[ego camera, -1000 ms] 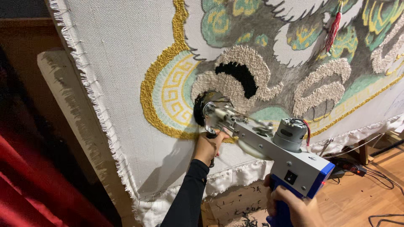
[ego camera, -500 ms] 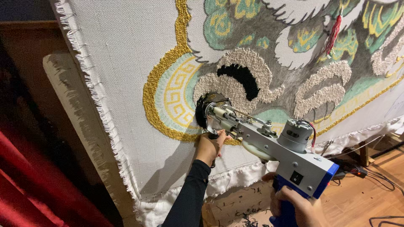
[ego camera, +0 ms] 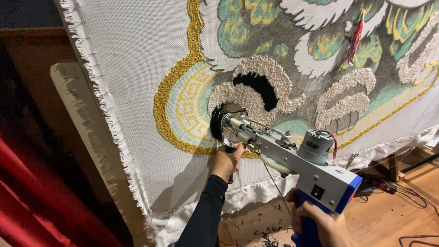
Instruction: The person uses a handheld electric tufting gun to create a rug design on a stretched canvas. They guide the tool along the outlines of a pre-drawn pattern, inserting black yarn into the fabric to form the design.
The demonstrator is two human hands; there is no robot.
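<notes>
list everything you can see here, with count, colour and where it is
tufting gun: 1, grey body with blue grip, centre right, tip against the cloth
backing cloth: 1, off-white with frayed edges, fills most of the view
tufted design: 1, gold, green, beige, white and black, upper right of the cloth
black tufted patch: 1, black, at the gun's tip
red tassel: 1, red, upper right
red curtain: 1, red, lower left
wooden floor: 1, brown, lower right, with cables and yarn scraps
left hand: 1, black sleeve, on the gun's front handle
right hand: 1, fingers around the blue grip
</notes>
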